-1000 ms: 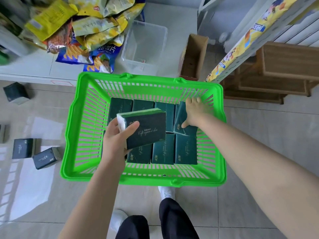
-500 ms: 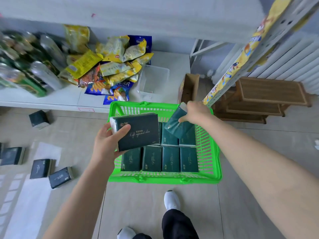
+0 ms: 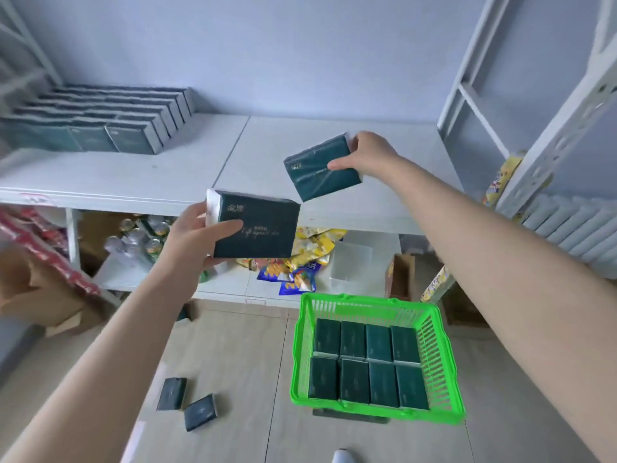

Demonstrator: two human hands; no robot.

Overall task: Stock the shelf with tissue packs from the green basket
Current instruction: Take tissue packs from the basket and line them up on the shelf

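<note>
Two tissue packs are held up in front of the white shelf (image 3: 160, 182), one in each hand. The left hand (image 3: 195, 237) grips the nearer pack (image 3: 263, 232) at its short end, thumb laid across the face and fingers curled behind. This pack is a flat, soft-edged rectangle in glossy dark green film, with gold script and a white end panel. The right hand (image 3: 370, 155) pinches the farther pack (image 3: 322, 172) by one end and holds it tilted over the bare shelf top; its wrapper shows shiny creases. Eight more packs (image 3: 367, 362) lie flat in two rows of four inside the green basket (image 3: 437, 355), a plastic tub with slotted walls standing on the tiled floor (image 3: 233, 362). On the shelf's left side is a blurred block of stocked packs (image 3: 100, 128), set on edge in rows. Two loose packs (image 3: 172, 392) lie on the floor left of the basket. The lower shelf holds crinkly yellow snack bags (image 3: 314, 245) and cans (image 3: 147, 235).
</note>
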